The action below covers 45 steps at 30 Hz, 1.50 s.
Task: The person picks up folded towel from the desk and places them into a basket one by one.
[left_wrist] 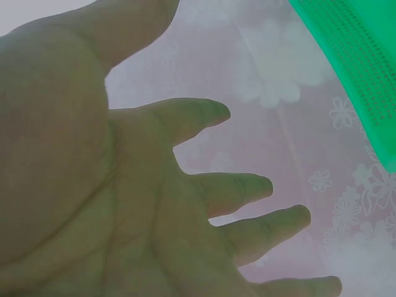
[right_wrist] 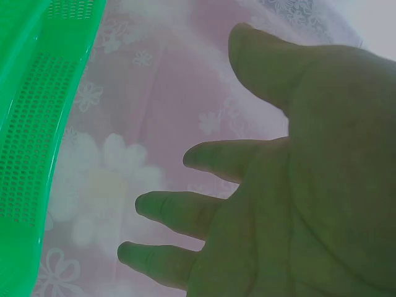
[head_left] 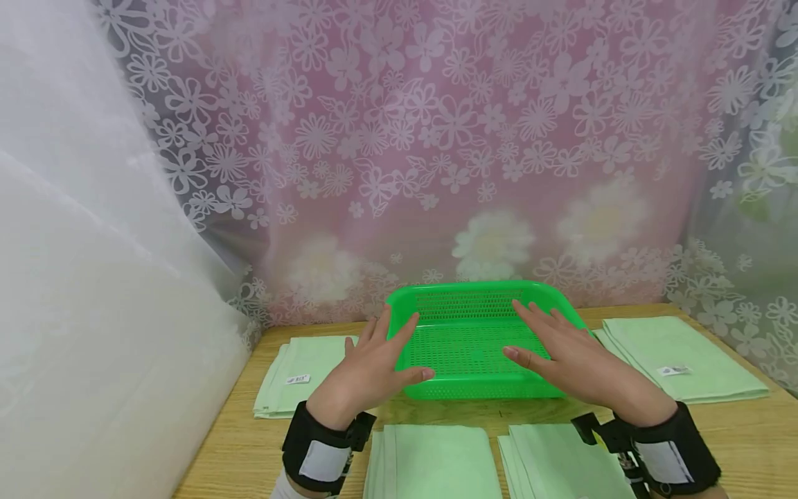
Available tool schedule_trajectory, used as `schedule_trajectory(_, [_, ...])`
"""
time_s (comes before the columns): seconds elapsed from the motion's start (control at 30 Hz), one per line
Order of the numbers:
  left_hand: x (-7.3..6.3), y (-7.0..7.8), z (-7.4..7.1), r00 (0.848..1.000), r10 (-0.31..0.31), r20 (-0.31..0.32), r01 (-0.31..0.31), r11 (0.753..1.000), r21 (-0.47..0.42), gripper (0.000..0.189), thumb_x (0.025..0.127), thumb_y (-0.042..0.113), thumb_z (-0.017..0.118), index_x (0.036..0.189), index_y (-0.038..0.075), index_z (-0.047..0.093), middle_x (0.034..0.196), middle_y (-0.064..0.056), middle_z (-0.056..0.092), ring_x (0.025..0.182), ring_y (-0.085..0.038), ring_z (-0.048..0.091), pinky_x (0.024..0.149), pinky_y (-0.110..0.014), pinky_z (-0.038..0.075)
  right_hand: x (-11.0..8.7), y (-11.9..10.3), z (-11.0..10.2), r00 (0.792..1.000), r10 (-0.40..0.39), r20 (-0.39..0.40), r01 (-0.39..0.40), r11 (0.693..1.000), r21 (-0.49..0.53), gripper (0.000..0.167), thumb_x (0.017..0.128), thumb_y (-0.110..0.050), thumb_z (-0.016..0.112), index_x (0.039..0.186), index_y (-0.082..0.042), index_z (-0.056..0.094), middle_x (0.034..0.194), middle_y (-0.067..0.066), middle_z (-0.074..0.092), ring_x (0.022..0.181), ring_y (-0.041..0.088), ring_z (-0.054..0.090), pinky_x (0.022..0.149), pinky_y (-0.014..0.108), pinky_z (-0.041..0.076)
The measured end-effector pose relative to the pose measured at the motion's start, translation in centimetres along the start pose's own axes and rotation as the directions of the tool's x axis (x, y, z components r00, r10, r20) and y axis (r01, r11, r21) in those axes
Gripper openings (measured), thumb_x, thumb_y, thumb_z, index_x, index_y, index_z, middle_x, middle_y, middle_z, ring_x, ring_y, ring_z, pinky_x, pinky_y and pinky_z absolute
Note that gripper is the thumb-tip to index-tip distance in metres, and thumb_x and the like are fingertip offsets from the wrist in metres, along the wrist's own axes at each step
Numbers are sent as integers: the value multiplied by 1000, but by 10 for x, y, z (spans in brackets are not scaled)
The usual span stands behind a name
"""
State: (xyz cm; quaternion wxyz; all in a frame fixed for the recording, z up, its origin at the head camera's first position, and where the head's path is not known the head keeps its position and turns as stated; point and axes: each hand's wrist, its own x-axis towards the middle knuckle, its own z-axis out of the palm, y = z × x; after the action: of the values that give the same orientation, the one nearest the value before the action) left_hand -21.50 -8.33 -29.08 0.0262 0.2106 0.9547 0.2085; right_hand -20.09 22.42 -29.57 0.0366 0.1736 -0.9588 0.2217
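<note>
A green plastic basket with perforated walls stands toward the back of the wooden table, nothing lying in it. In the head view my left hand overlaps its left side, fingers spread and straight. On the other side my right hand overlaps the basket's right part, fingers likewise extended and thumb apart. Both wrist views show bare palms holding nothing: the left palm with the basket's edge at upper right, the right palm with the basket along the left.
Folded light-green cloths lie around the basket: one at left, one at right, two in front, a left one and a right one. A floral curtain hangs behind the table, with white sheeting at left.
</note>
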Motion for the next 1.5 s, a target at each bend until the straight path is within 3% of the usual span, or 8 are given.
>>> schedule_trajectory(0.33, [-5, -5, -4, 1000, -5, -13, 5, 1000, -6, 85, 93, 57, 62, 161, 32, 18, 168, -14, -2, 153, -40, 2, 113, -74, 9, 2, -8, 4, 1000, -2, -5, 2, 1000, -4, 87, 96, -64, 49, 162, -19, 15, 163, 26, 17, 145, 58, 12, 105, 78, 17])
schedule_trajectory(0.63, [-13, -22, -14, 999, -29, -42, 28, 999, -19, 88, 91, 58, 64, 161, 33, 16, 168, -9, -4, 152, -43, 4, 111, -76, 6, 9, -30, 20, 999, -50, -17, 50, 999, -16, 83, 98, -62, 48, 161, -16, 20, 161, 25, 23, 145, 56, 17, 107, 75, 22])
schedule_trajectory(0.8, [-23, -39, -22, 997, -60, -47, 59, 997, -41, 87, 92, 55, 65, 161, 32, 17, 168, -13, 1, 152, -43, 3, 110, -77, 4, 13, -47, 28, 998, -69, 0, 69, 998, 8, 83, 98, -64, 47, 161, -18, 20, 162, 22, 23, 146, 53, 16, 108, 76, 19])
schedule_trajectory(1.0, [-37, -63, -31, 993, -102, -62, 102, 995, -2, 85, 93, 55, 63, 161, 26, 20, 166, -22, 5, 149, -52, 8, 106, -81, 6, 23, -69, 44, 995, -92, 47, 90, 995, 47, 84, 97, -65, 47, 161, -18, 21, 163, 21, 21, 148, 51, 15, 109, 75, 18])
schedule_trajectory(1.17, [-50, -82, -45, 990, -98, -100, 101, 995, 20, 88, 94, 57, 61, 162, 20, 19, 165, -25, 3, 147, -55, 7, 106, -80, 12, 31, -98, 57, 991, -114, 66, 109, 991, 83, 80, 98, -60, 51, 161, -22, 21, 164, 17, 20, 150, 48, 12, 111, 74, 13])
schedule_trajectory(1.27, [-57, -89, -53, 988, -102, -119, 106, 994, 27, 90, 93, 60, 59, 162, 19, 18, 164, -27, 2, 146, -58, 6, 106, -80, 12, 35, -118, 64, 988, -132, 76, 124, 988, 93, 80, 97, -61, 52, 161, -25, 20, 165, 13, 18, 151, 44, 10, 114, 72, 11])
schedule_trajectory(1.5, [-65, -98, -61, 986, -139, -96, 141, 990, 15, 91, 92, 63, 58, 162, 26, 12, 165, -25, -7, 146, -58, 1, 102, -83, 6, 35, -151, 76, 979, -148, 137, 136, 986, 95, 81, 95, -67, 46, 161, -29, 19, 167, 6, 14, 152, 40, 4, 115, 72, 9])
